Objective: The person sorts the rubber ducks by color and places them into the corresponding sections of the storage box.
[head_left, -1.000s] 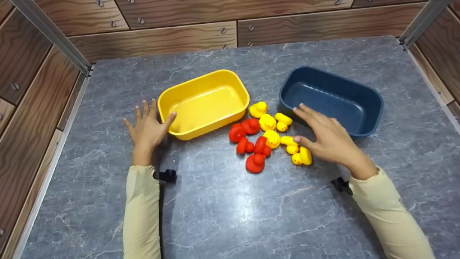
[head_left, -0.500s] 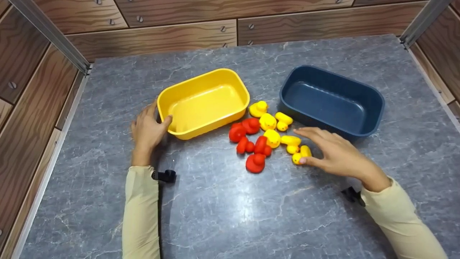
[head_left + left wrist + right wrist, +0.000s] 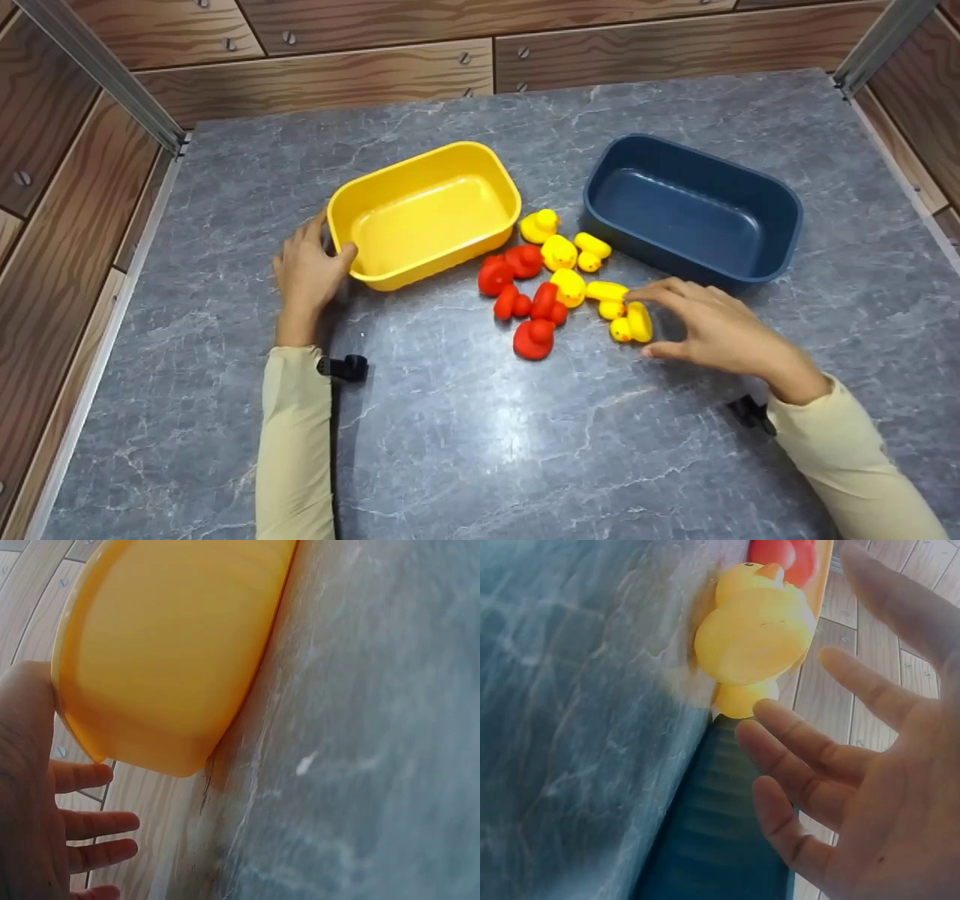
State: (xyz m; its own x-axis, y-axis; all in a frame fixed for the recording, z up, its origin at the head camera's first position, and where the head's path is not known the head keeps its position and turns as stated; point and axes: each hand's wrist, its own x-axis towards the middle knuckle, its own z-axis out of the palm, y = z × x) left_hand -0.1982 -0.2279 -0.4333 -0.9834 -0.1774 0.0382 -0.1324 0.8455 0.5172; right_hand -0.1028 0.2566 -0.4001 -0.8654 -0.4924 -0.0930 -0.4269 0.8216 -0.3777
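My left hand (image 3: 311, 274) holds the left end of a yellow plastic tub (image 3: 397, 274), thumb over the rim and fingers on the outside. In the left wrist view the thumb passes behind the rim of the tub (image 3: 172, 652). My right hand (image 3: 720, 330) is at the right side of a tipped yellow rubber duck (image 3: 637, 322), thumb and index finger spread on either side of it. Seen from the right wrist, the duck (image 3: 754, 637) lies beyond the parted fingers. Several more yellow ducks (image 3: 559, 253) and several red ducks (image 3: 533, 340) lie together on the table.
A dark blue tub (image 3: 694, 255) stands behind my right hand, with nothing in it. The grey marbled table (image 3: 465, 442) is bounded by wood-patterned panels (image 3: 315, 82) at the back and sides. The ducks lie in front of and between the two tubs.
My left fingers have drawn in against the tub's end. The right hand has moved from the blue tub's front edge down toward me, to the rightmost yellow duck, which has shifted slightly.
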